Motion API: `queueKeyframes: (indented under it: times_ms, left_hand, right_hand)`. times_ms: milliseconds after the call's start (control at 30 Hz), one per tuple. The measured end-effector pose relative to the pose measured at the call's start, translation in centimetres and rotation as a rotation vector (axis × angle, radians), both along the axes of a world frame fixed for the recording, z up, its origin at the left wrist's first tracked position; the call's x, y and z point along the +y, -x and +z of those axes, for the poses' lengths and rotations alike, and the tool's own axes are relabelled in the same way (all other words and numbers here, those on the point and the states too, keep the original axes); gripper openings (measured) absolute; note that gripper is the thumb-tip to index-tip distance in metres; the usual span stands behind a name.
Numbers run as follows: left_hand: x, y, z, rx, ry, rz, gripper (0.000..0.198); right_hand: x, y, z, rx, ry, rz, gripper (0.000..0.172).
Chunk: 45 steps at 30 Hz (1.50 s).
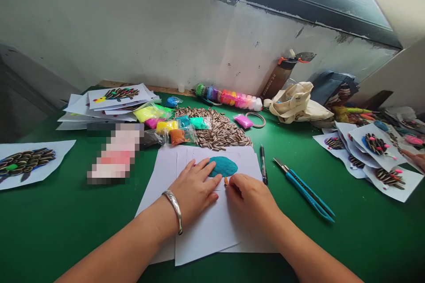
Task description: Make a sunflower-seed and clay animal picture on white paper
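1. Our left hand (195, 188) lies flat on the paper (206, 234), fingers spread and holding nothing. Its fingertips touch the left edge of the clay (223, 166). A bangle (175, 205) sits on that wrist.
2. The clay is a flat teal blob pressed onto the top sheet, just beyond both hands, near the middle of the green table (66, 221).
3. Our right hand (249, 194) rests curled on the paper, fingertips pinched together on an orange bit (226, 181) just below the clay's lower edge.
4. A pen (263, 163) lies just right of the paper, and a blue knife (303, 188) lies farther right.
5. Behind the paper we see a heap of seeds (221, 132), with clay bags (166, 124) to its left and a row of tubs (232, 97) along the wall.
6. Seed pictures (375, 146) lie at the right. Another person's hand (417, 160) shows beside them at the edge, and we cannot tell its grip.
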State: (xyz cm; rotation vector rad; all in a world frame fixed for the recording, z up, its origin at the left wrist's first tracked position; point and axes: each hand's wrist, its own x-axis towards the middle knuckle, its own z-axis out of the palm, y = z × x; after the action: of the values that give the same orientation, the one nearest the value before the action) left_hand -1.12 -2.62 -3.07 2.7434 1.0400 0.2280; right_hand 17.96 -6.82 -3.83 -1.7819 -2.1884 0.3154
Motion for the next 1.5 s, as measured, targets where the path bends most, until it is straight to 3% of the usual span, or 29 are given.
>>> queueKeyframes:
  times_ms: [300,433,667,1067,1267,1500]
  left_hand:
    - [-0.3,0.0,-0.5,-0.020,-0.037,0.010,0.039]
    - [-0.4,-0.1,-0.7,-0.038,-0.041,0.028,0.046]
    - [-0.6,-0.2,-0.8,-0.018,-0.027,0.001,0.042]
    - [-0.7,-0.3,-0.9,-0.034,-0.020,0.016,0.043]
    - [-0.8,-0.3,-1.1,-0.057,-0.031,0.017,0.041]
    - [-0.7,-0.5,-0.2,-0.020,0.023,0.031,0.042]
  right_hand:
    - [-0.3,-0.7,0.2,0.212,0.010,-0.125,0.021]
    - [-0.5,-0.8,-0.1,0.133,-0.013,-0.157,0.021]
    - [-0.4,0.1,-0.3,-0.017,-0.034,-0.142,0.024]
    - [-0.2,-0.3,-0.2,0.003,-0.054,-0.127,0.024]
    - [0.0,-0.1,-0.1,-0.009,-0.036,0.006,0.023]
    - [0.0,-0.1,-0.1,-0.056,-0.024,-0.067,0.024]
